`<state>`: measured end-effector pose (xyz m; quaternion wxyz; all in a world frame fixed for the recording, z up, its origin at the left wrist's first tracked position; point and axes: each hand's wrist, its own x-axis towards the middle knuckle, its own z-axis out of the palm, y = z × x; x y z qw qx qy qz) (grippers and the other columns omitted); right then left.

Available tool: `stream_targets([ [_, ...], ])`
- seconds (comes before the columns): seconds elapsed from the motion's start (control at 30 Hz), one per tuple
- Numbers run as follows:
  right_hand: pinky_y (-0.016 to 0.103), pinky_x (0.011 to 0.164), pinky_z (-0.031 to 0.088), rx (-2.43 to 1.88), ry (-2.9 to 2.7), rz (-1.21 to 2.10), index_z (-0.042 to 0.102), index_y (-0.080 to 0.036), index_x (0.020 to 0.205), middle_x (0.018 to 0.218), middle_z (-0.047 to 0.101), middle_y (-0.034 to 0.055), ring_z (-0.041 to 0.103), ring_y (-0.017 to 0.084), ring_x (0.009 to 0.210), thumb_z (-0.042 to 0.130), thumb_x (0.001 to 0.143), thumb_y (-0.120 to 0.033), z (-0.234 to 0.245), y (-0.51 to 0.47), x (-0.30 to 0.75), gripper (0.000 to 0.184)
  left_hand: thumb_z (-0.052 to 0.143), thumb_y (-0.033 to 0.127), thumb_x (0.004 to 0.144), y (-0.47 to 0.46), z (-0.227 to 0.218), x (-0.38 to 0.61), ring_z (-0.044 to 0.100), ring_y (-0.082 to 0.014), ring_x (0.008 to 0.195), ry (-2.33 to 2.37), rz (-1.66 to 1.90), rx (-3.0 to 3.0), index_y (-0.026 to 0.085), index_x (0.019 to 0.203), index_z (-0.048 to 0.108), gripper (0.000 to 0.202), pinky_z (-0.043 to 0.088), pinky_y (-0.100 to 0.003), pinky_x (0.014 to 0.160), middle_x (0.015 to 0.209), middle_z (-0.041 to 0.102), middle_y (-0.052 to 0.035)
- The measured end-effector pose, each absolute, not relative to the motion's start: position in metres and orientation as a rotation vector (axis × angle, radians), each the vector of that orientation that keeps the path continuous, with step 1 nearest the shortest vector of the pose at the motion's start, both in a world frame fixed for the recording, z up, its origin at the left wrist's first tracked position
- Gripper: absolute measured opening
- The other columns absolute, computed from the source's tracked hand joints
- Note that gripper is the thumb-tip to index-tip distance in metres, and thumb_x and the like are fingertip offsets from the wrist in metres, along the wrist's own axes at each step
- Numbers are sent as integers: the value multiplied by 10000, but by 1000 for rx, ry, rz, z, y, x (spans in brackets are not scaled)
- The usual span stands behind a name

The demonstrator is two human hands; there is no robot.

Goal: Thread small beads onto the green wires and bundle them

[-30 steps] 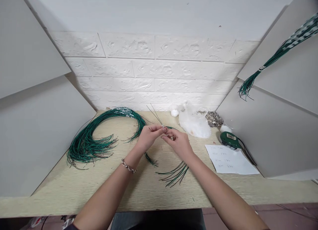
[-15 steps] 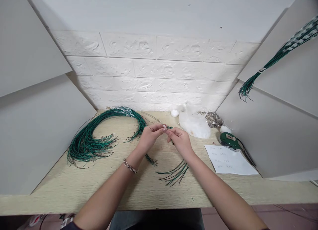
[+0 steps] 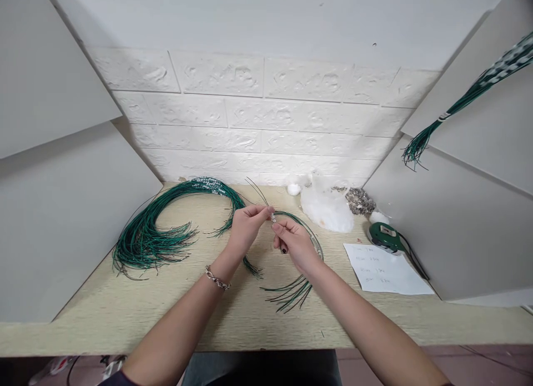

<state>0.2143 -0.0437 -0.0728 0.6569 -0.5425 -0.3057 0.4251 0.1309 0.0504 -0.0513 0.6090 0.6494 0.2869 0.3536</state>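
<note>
My left hand (image 3: 247,229) is closed in a pinch on a thin dark cord. Small white beads (image 3: 273,217) show on the cord between my two sets of fingertips. Just below them, the thumb and index finger of my right hand (image 3: 296,242) pinch the lower end of the beaded part. Loose cord ends (image 3: 258,190) stick up past my left fingertips. Behind and below my right hand curves a small bunch of green cords (image 3: 291,291). To the left lies a big looped bundle of green cords (image 3: 145,239) with white beads near its top.
A clear plastic bag of white material (image 3: 327,208) lies at the back, with a heap of small greyish-brown pieces (image 3: 360,201) beside it. A green tape measure (image 3: 385,237) rests by a handwritten paper (image 3: 385,269). Another beaded cord bundle (image 3: 466,100) hangs along the right panel.
My hands have drawn slightly apart, my right hand lower, baring the white beads between them. The free cord ends by my left hand now point more upright.
</note>
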Motion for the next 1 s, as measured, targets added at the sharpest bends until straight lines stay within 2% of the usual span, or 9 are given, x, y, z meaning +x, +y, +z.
stream_targets([
  [0.13,186,370,235,-1264,-704,986,494,-164,694,460,532,-34,359,49,366,587,695,-423,-77,-42,212,275,646,379,647,51,-51,131,514,-110,569,761,850,1520,131,586,647,256,386,-222,580,556,592,-10],
  [0.43,182,361,262,-1428,-928,1151,477,-174,678,462,554,-30,354,50,344,556,719,-369,-85,-41,211,215,677,334,624,55,-44,130,542,-104,592,738,1003,1277,122,679,665,219,412,-220,601,597,605,-16],
  [0.7,182,355,260,-1384,-929,1166,470,-173,683,467,555,-28,361,51,341,566,712,-398,-87,-40,211,246,695,385,593,57,-42,128,573,-100,609,690,916,1153,129,712,666,284,408,-218,582,761,651,-59],
  [1.0,187,368,252,-1297,-731,1043,467,-172,701,470,548,-31,362,51,355,595,669,-477,-78,-41,216,332,643,383,645,55,-45,128,495,-89,546,676,700,1400,117,657,651,267,361,-215,549,576,593,-22],
])
